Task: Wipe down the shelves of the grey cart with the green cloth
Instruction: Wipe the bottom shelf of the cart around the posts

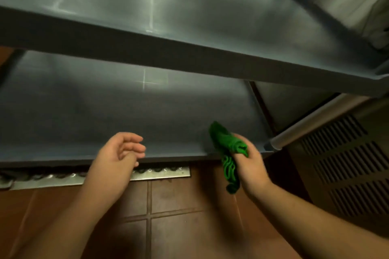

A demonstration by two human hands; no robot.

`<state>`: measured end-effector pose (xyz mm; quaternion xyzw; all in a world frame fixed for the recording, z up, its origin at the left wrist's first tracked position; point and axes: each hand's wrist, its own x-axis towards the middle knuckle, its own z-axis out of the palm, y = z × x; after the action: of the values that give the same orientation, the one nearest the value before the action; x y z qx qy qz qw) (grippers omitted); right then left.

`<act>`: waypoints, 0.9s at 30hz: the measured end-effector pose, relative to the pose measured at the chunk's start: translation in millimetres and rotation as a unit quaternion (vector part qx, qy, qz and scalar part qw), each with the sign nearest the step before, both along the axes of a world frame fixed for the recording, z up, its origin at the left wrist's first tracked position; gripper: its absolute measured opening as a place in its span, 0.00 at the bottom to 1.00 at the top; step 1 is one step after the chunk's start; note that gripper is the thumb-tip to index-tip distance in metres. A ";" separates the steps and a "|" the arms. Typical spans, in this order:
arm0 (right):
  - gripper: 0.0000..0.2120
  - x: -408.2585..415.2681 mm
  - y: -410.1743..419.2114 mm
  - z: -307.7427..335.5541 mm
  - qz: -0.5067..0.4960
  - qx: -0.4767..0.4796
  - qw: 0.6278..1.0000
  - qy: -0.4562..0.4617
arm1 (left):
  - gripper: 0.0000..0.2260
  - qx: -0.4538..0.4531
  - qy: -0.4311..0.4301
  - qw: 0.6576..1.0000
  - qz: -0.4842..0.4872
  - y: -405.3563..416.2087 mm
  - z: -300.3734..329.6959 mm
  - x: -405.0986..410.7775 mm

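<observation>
The green cloth (228,153) is bunched in your right hand (250,166), fingers clenched round it, at the front right edge of the grey cart's lower shelf (105,111). Your left hand (117,153) hovers released, holding nothing. You seem between strokes: next, flatten the cloth onto that shelf and sweep across.

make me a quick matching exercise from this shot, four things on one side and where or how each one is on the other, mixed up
Things:
1. green cloth
2. left hand
3. upper shelf
4. floor tiles

States or places:
A. reddish brown, under the cart
B. bunched up, gripped by the right hand
C. grey, above the lower shelf
D. fingers loosely curled, holding nothing

Pairs: 1-B, 2-D, 3-C, 4-A
</observation>
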<state>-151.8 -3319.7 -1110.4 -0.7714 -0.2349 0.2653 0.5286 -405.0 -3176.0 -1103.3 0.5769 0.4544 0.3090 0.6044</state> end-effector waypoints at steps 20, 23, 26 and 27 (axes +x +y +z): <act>0.27 113.8 59.1 -39.4 -0.035 -0.228 0.949 -0.216 | 0.23 0.007 0.115 0.993 -0.005 9.9 -66.1 31.7; 0.29 95.9 70.5 -45.9 -0.022 -0.222 0.952 -0.212 | 0.23 -0.042 0.080 0.996 0.020 18.2 -71.5 24.4; 0.29 65.5 87.9 -54.9 0.015 -0.210 0.954 -0.215 | 0.24 -0.025 0.096 0.995 -0.011 19.9 -74.7 19.9; 0.30 51.1 95.3 -57.7 0.030 -0.206 0.955 -0.211 | 0.23 -0.027 0.103 0.994 -0.026 20.5 -73.6 17.9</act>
<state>-100.7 -3224.5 -1168.1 -0.8945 -0.3039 0.1550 0.2888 -387.1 -3155.5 -1176.9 0.6007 0.5076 0.2193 0.5775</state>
